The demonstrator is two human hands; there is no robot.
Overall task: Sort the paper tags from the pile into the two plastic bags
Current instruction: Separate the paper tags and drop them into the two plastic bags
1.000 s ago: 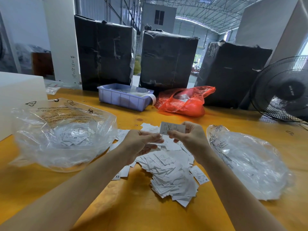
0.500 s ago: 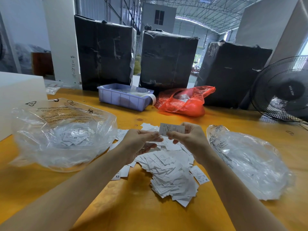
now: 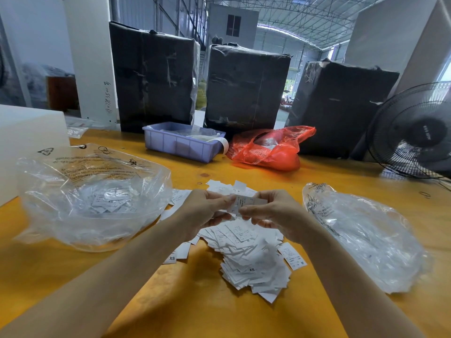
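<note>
Now tag [image 3: 246, 200] pinched between both hands' fingers [image 3: 225, 199] above pile [image 3: 253, 262].

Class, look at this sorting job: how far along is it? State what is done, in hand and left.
Done: some tags, one marked XS, lie inside the left plastic bag. In hand: the left hand and right hand pinch a paper tag between them. Left: a large pile of tags on the yellow table; the right plastic bag looks nearly empty.

A single head-worn wide-angle camera looks forward and down from close above the yellow wooden table [image 3: 244, 320], taking in both forearms and, beyond, three black-wrapped bales [image 3: 246, 86].
</note>
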